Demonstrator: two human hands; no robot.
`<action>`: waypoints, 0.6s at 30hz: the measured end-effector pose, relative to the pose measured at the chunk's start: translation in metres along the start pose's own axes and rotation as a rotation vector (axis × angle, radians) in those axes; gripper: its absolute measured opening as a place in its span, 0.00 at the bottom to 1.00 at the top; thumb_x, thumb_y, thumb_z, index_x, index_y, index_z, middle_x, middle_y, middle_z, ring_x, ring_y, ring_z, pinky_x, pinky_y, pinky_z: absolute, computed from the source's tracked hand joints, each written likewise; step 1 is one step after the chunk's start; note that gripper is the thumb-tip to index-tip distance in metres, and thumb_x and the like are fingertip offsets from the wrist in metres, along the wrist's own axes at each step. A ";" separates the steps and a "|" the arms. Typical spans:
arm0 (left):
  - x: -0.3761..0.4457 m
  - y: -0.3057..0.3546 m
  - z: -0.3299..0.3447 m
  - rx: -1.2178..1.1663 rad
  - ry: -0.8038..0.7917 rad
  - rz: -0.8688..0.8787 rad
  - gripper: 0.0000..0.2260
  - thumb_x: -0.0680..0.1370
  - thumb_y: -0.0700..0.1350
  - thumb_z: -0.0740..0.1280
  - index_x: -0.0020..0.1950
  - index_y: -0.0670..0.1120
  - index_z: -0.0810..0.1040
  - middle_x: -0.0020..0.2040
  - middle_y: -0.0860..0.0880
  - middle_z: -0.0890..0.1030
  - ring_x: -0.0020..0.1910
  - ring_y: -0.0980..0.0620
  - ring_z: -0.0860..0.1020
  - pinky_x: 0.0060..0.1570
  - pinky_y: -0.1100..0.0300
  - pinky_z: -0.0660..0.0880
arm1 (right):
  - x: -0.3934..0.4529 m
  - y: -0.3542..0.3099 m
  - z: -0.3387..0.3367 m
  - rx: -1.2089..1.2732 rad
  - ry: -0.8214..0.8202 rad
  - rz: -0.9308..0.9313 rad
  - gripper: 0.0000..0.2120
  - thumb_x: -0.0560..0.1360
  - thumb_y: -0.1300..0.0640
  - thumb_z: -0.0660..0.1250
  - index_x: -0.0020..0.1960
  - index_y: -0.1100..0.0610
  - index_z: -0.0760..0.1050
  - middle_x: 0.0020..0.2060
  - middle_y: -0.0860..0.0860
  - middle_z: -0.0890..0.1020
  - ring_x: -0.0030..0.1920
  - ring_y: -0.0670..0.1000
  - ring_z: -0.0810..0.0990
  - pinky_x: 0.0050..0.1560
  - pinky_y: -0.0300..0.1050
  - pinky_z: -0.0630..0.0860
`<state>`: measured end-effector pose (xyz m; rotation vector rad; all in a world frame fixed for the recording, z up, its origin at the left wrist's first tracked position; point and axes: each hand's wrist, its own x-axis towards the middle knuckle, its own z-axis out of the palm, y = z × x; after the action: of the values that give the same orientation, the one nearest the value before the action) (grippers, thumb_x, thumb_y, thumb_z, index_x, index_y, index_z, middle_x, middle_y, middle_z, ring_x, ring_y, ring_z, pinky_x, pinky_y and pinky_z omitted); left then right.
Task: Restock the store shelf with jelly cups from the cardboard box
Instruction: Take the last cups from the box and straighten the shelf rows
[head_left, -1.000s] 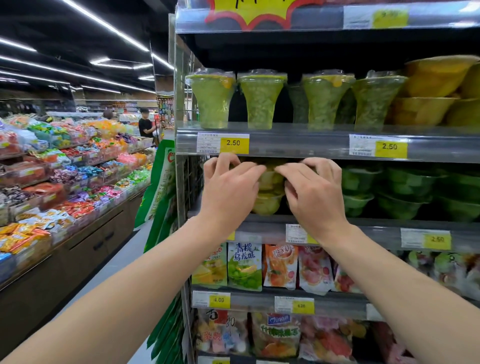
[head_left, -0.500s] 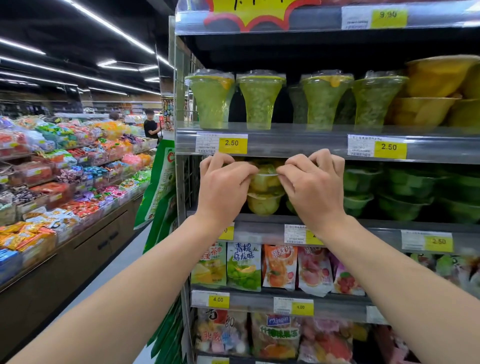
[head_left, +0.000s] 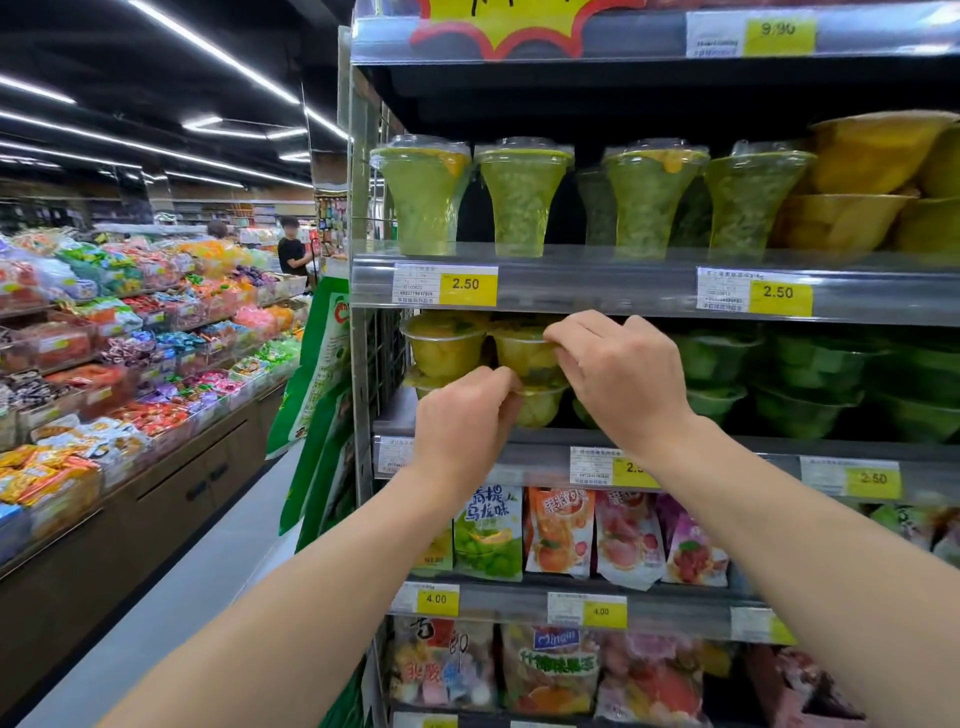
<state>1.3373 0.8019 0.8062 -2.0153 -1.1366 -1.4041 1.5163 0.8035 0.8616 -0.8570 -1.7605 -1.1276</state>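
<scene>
**Both hands on stacked yellow jelly cups, second shelf**

Left hand (head_left: 465, 415) low, fingers curled, pinching the rim of the lower yellow jelly cup (head_left: 540, 408) at the shelf (head_left: 519, 441) front. Right hand (head_left: 621, 374) higher, fingers bent over the rim of the upper yellow jelly cup (head_left: 524, 353), which sits stacked on the lower one. A second stack of yellow cups (head_left: 444, 348) stands just to the left, touching or nearly so; cannot tell which.

Edges: stack sits near the shelf's front lip. Shelf above hangs close over the upper cups, little headroom. Wire side panel (head_left: 387, 358) bounds the left. Green bowl cups (head_left: 722, 358) crowd the right, just past the right hand.

Hidden: right side of both held cups covered by the right hand; the fingertips' contact cannot be made out. Left cup of the lower row mostly behind the left hand. The price tag (head_left: 613, 466) under the stack is partly blocked by the right wrist. Cardboard box not in view.

Above: tall green cups (head_left: 423, 200). Below: snack bags (head_left: 488, 530).
</scene>
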 end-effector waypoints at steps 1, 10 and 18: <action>0.000 0.000 0.001 -0.016 0.005 -0.009 0.11 0.76 0.48 0.61 0.42 0.46 0.81 0.34 0.50 0.79 0.30 0.46 0.78 0.24 0.53 0.74 | 0.001 0.001 0.002 -0.023 0.004 0.004 0.06 0.73 0.64 0.71 0.45 0.54 0.83 0.38 0.49 0.84 0.26 0.54 0.71 0.32 0.43 0.67; 0.000 -0.008 -0.001 -0.049 0.034 0.010 0.09 0.76 0.47 0.63 0.43 0.45 0.81 0.35 0.51 0.79 0.32 0.49 0.77 0.26 0.53 0.74 | 0.012 -0.019 0.002 -0.068 0.037 -0.009 0.10 0.79 0.55 0.65 0.40 0.52 0.80 0.35 0.47 0.81 0.29 0.52 0.75 0.43 0.47 0.63; -0.002 -0.011 0.000 -0.122 0.037 -0.025 0.02 0.74 0.39 0.70 0.44 0.45 0.83 0.38 0.51 0.81 0.35 0.51 0.78 0.32 0.53 0.76 | -0.001 0.001 0.006 -0.112 -0.082 0.015 0.07 0.75 0.65 0.70 0.43 0.53 0.82 0.36 0.49 0.83 0.28 0.55 0.76 0.42 0.47 0.60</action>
<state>1.3281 0.8080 0.8033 -2.0548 -1.0883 -1.5511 1.5159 0.8089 0.8594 -0.9954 -1.7674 -1.2056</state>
